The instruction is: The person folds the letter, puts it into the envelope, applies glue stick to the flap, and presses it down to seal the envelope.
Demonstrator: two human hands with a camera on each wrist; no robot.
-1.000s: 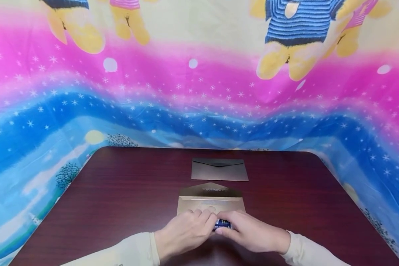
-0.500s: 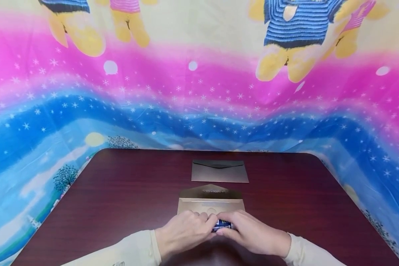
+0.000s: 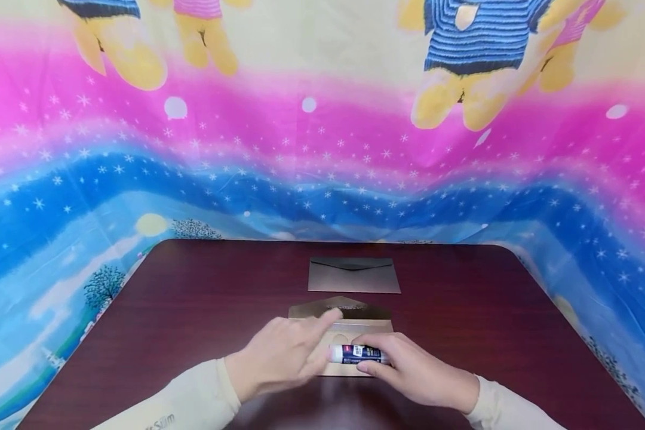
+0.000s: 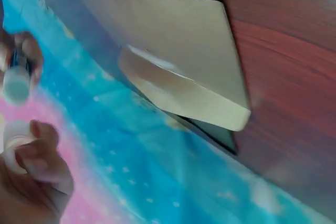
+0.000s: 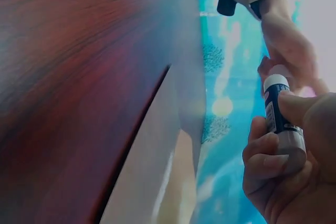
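My right hand [image 3: 416, 370] grips a dark blue glue stick [image 3: 361, 353] round its barrel, tilted nearly sideways with the pale end toward the left. In the left wrist view that whitish tip [image 4: 17, 90] is uncovered. My left hand [image 3: 285, 355] pinches a translucent cap [image 4: 14, 137], apart from the stick, with the index finger pointing out in the head view. Below both hands lies a gold envelope [image 3: 301, 327], its flap raised on the far side; the hands hide part of it. The right wrist view shows the stick [image 5: 276, 109] between thumb and curled fingers.
A second, grey-brown envelope [image 3: 355, 280] with its flap down lies farther back on the dark red wooden table [image 3: 204, 310]. Behind and beside the table hangs a colourful printed cloth [image 3: 279, 137].
Both hands were together on the glue stick. Now the left hand has drawn away to the left with the cap, baring the stick's pale end; the right hand keeps its grip.
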